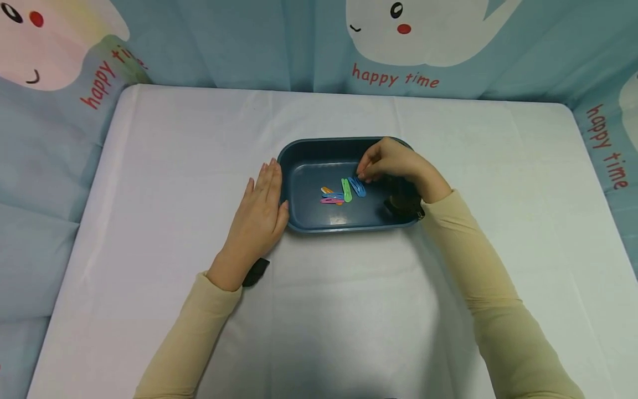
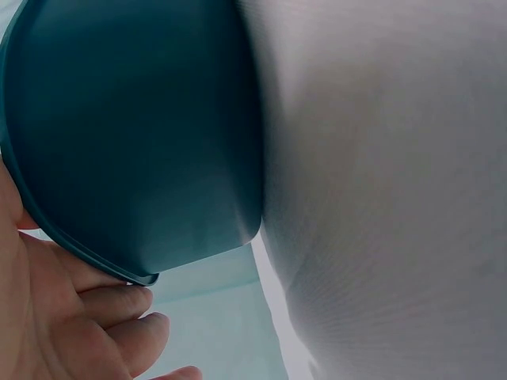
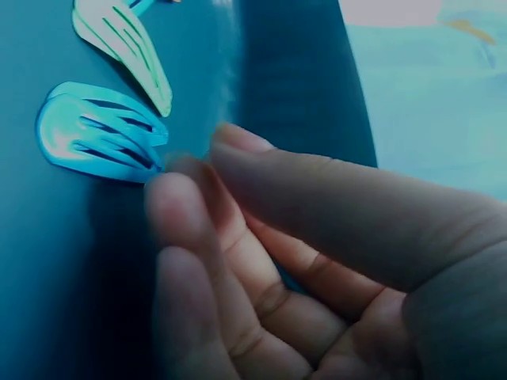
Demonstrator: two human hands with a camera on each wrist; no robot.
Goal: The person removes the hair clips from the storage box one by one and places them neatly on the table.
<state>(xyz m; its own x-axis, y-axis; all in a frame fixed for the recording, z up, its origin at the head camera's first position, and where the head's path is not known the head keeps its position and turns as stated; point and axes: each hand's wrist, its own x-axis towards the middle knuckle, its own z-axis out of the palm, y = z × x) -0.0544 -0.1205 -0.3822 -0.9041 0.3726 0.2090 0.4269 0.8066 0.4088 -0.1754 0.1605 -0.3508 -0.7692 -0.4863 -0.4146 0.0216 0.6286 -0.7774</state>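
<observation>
A dark blue tray (image 1: 319,224) lies on the white table with several snap hair clips in it. My left hand (image 1: 259,213) rests with straight fingers along the tray's left rim; the left wrist view shows its palm side against the tray's outer wall (image 2: 142,142). Over the tray's right half, my right hand (image 1: 391,160) reaches down with bent fingers. Its fingertips are at the ends of two overlapping blue hair clips (image 3: 95,134); no clip shows between thumb and fingers, and whether they touch is unclear. A green hair clip (image 1: 346,190) lies beside them.
Left of the green clip lie a pink hair clip (image 1: 331,201), another blue clip (image 1: 333,195) and orange pieces (image 1: 326,190), partly overlapping. The white tablecloth (image 1: 324,310) surrounds the tray. A light blue printed curtain (image 1: 249,44) hangs behind the table.
</observation>
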